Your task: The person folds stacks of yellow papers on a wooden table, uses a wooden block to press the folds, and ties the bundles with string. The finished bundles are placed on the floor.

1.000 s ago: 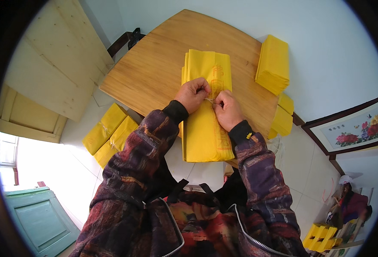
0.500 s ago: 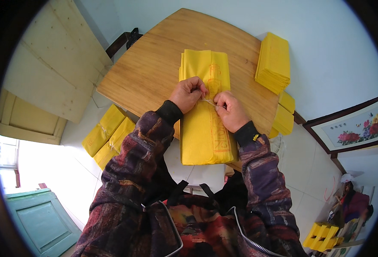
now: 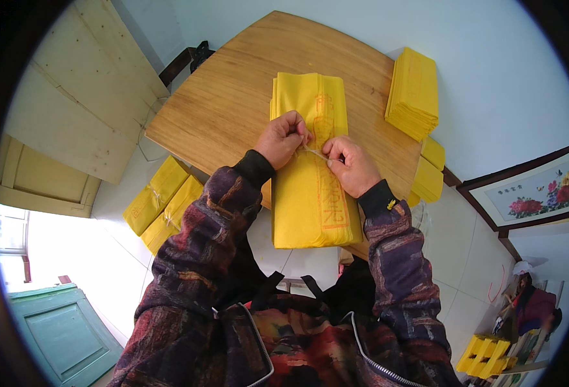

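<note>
A thick bundle of yellow paper [image 3: 304, 213] with red print lies lengthwise at the near edge of the wooden table, its near end jutting past the edge. Thin pale string [image 3: 313, 151] crosses the bundle's middle and pulls it in at the waist. On the left of the print, my left hand [image 3: 283, 138] is closed, pinching the string between thumb and fingers. My right hand [image 3: 351, 166] is closed on the string's other side, thumb against forefinger, at the bundle's right edge. The string is drawn between both hands; any knot is too small to make out.
A stack of yellow paper [image 3: 413, 90] stands at the table's right edge, with more yellow bundles [image 3: 428, 175] below it. Two tied yellow bundles [image 3: 163, 205] lie to the left, below the table [image 3: 233, 84]. A framed flower picture [image 3: 536, 193] leans at the right wall.
My right hand has shifted slightly to the right and down, drawing the string outward. My left hand has barely moved, rising a little.
</note>
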Demonstrator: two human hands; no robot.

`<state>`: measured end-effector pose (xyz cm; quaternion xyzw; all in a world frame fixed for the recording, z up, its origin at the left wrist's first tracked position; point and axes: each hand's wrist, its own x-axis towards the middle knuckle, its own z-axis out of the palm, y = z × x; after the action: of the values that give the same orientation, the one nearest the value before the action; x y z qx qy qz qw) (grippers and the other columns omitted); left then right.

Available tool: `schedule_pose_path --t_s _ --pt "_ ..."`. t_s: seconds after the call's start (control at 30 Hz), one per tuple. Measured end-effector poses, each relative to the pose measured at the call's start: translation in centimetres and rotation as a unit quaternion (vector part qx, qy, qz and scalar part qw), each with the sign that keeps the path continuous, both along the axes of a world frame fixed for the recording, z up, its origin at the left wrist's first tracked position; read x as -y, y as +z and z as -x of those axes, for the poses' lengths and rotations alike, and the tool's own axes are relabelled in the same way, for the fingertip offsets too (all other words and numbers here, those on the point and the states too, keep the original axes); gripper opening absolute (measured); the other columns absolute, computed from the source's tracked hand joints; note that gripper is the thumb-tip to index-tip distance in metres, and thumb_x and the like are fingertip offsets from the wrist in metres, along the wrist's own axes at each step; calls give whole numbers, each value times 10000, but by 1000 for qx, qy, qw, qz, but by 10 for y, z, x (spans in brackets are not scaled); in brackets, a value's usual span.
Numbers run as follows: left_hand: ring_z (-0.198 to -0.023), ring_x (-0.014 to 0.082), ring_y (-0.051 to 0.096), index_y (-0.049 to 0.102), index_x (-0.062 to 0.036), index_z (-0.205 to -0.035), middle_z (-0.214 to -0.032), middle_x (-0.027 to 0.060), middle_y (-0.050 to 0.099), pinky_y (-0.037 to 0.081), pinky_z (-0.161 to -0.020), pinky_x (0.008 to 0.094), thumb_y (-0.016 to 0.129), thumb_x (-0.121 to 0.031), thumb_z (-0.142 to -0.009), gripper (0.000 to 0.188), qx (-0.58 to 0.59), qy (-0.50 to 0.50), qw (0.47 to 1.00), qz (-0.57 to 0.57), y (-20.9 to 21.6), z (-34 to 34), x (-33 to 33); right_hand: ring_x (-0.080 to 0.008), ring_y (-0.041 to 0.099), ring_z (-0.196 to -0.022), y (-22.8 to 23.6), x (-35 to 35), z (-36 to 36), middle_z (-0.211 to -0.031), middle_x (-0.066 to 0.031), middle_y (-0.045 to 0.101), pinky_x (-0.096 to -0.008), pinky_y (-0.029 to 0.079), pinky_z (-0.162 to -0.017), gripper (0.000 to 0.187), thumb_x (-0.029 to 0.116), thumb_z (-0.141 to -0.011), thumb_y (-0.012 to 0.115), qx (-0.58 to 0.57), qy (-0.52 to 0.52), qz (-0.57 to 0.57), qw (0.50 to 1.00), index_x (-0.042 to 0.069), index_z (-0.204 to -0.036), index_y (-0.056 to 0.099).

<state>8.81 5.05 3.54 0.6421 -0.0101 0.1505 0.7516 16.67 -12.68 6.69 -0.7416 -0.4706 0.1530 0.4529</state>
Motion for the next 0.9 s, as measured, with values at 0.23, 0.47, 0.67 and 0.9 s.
schedule_pose_path --t_s 0.23,0.47,0.67,0.9 --pt "-802 125 534 430 -62 -782 -729 22 512 425 -772 235 420 117 -783 179 -7 -22 1000 9 4 3 -3 -296 519 -745 -1 -1 1 -808 -128 544 -330 426 -672 118 -51 -692 538 9 3 -20 1000 3 -696 433" --pt "-788 127 549 447 -62 -819 -760 38 544 439 -765 234 455 82 -820 145 18 -41 996 76 4 5 -2 -310 520 -743 1 -2 1 -803 -131 542 -344 424 -658 113 -36 -694 541 28 -4 -4 1000 3 -686 435" --pt "-784 126 553 443 -71 -841 -787 45 561 444 -754 233 442 77 -832 149 10 -84 993 87 7 4 -5 -319 527 -747 3 -3 1 -805 -141 545 -359 429 -647 107 -38 -694 534 35 -8 16 999 4 -682 436" --pt "-774 132 552 440 -84 -844 -778 33 544 451 -753 247 448 67 -838 151 13 -124 988 96 6 2 -7 -325 531 -743 2 -4 -1 -803 -152 548 -362 436 -649 107 -44 -695 532 30 -4 17 999 1 -679 436"
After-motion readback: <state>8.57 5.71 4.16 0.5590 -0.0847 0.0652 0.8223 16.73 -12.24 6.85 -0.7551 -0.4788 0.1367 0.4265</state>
